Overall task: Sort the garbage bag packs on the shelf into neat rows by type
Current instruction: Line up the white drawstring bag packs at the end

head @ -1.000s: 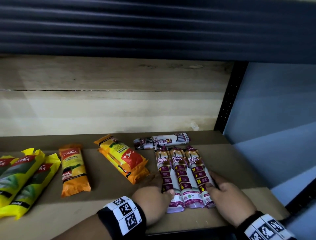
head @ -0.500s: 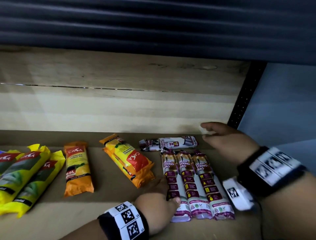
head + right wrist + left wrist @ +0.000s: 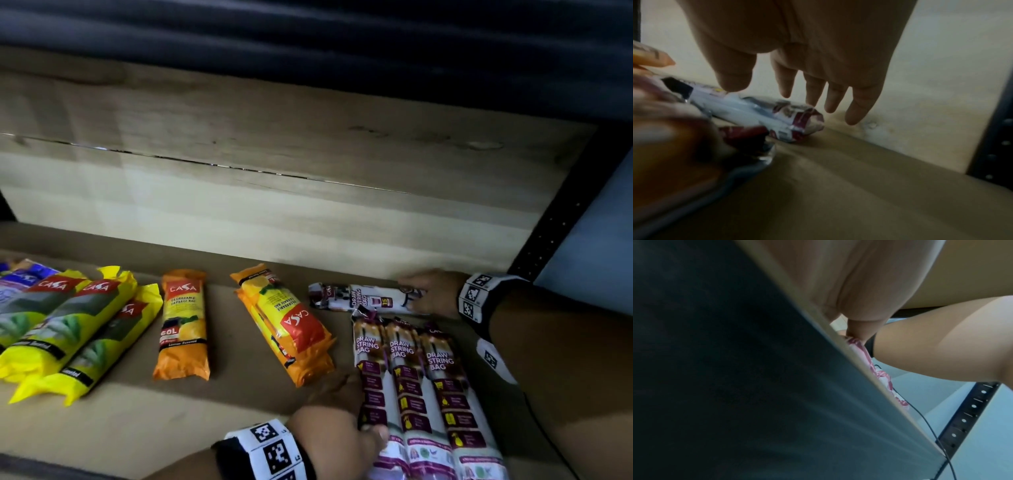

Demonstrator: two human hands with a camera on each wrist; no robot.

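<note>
Now, at nine o'clock: yellow packs (image 3: 68, 329), orange packs (image 3: 183, 325). Centre: left hand (image 3: 337, 435) pressing the row of three purple packs (image 3: 411, 387), grip unclear. At two o'clock: right hand (image 3: 431, 291), fingers spread, reaching the sideways pack (image 3: 363, 297). Probably light, crinkly, slippery; best grasped mid-length.

Three white-and-maroon plastic drawstring-bag packs (image 3: 407, 387) lie side by side at near right; a fourth (image 3: 363, 298) lies crosswise just beyond them. Two stacked orange packs (image 3: 284, 325) lie angled mid-shelf, one orange pack (image 3: 183, 323) further left, yellow packs (image 3: 68, 329) far left.
</note>
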